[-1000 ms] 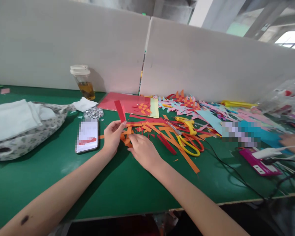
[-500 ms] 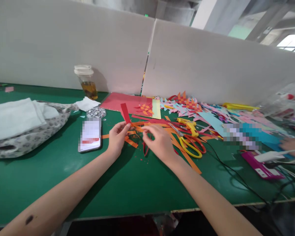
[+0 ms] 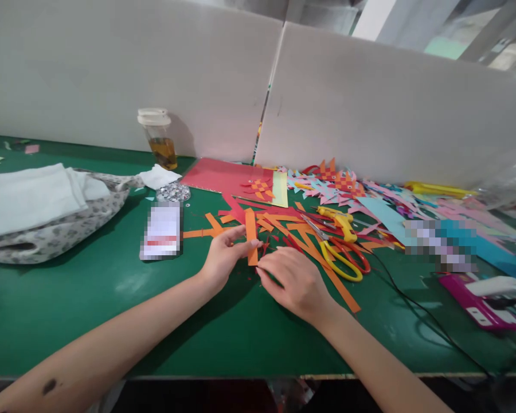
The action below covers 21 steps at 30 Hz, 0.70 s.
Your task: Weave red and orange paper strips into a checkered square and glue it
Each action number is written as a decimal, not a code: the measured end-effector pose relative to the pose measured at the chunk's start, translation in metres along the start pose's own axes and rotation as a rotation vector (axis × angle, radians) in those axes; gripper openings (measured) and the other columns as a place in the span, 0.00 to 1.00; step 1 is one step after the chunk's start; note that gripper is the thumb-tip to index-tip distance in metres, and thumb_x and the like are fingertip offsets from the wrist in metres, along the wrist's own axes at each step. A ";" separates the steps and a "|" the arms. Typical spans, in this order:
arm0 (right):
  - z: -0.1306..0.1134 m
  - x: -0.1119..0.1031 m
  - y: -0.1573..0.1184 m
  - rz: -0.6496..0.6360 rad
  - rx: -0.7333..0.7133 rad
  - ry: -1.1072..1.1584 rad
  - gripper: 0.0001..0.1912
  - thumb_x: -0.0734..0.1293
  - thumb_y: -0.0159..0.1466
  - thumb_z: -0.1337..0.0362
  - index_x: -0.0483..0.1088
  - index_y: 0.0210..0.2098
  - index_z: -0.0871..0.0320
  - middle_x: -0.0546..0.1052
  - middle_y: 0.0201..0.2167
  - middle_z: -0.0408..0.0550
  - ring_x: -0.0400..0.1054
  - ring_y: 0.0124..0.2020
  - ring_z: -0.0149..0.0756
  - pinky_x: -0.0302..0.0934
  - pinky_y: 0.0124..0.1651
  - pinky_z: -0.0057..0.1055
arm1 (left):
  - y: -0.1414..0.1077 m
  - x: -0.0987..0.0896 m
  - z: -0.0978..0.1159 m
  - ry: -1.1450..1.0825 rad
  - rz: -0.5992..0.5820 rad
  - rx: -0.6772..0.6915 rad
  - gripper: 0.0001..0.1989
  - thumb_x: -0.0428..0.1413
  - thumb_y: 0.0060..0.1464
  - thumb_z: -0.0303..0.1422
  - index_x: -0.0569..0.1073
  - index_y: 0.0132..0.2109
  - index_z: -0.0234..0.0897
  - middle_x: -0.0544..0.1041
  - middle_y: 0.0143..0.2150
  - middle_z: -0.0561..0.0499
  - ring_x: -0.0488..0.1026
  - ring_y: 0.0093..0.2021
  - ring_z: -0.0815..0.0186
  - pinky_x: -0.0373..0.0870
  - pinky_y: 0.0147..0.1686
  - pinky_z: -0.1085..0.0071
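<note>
My left hand (image 3: 224, 255) pinches an orange paper strip (image 3: 251, 221) between thumb and fingers. The strip stands nearly upright, its lower end towards me. A red paper strip (image 3: 233, 206) slants up just behind it; whether the hand also holds this one is unclear. My right hand (image 3: 293, 281) is closed, with thumb and fingertips meeting at the lower corner of the orange strip. Beyond both hands lie loose orange and red strips (image 3: 312, 244). Scissors with yellow handles (image 3: 341, 264) rest on the right, beside red-orange handles (image 3: 361, 258) and a yellow glue gun (image 3: 341, 221).
Woven paper fish (image 3: 260, 188) lie on a red sheet (image 3: 219, 178) and on a colourful paper pile. A phone (image 3: 161, 229), a lidded cup (image 3: 161, 140) and a patterned cloth bag (image 3: 55, 241) are left. A magenta power strip (image 3: 477, 304) and cables are right.
Both hands have come nearer to me and slightly right. The orange strip now stands upright in front of the red one, which earlier stuck up from the left hand. The view has shifted slightly.
</note>
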State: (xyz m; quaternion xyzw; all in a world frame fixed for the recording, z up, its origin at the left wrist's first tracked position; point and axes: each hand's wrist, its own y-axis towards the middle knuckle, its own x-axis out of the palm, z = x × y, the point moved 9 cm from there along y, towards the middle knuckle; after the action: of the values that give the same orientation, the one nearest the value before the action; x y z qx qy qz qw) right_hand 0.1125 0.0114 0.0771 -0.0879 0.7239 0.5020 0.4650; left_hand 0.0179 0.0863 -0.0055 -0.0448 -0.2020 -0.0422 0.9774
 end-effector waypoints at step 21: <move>0.100 0.014 -0.059 0.453 1.340 1.003 0.17 0.74 0.46 0.60 0.68 0.31 0.60 0.75 0.27 0.43 0.73 0.30 0.31 0.67 0.31 0.25 | 0.001 -0.003 0.001 -0.023 0.026 0.029 0.14 0.59 0.46 0.42 0.71 0.33 0.35 0.73 0.31 0.53 0.76 0.34 0.66 0.71 0.36 0.72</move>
State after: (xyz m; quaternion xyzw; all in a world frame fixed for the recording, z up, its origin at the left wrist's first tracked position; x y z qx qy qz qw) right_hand 0.1985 0.0689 0.0219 0.1396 0.9868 -0.0478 -0.0666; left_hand 0.0146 0.0877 -0.0058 -0.0338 -0.2130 -0.0259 0.9761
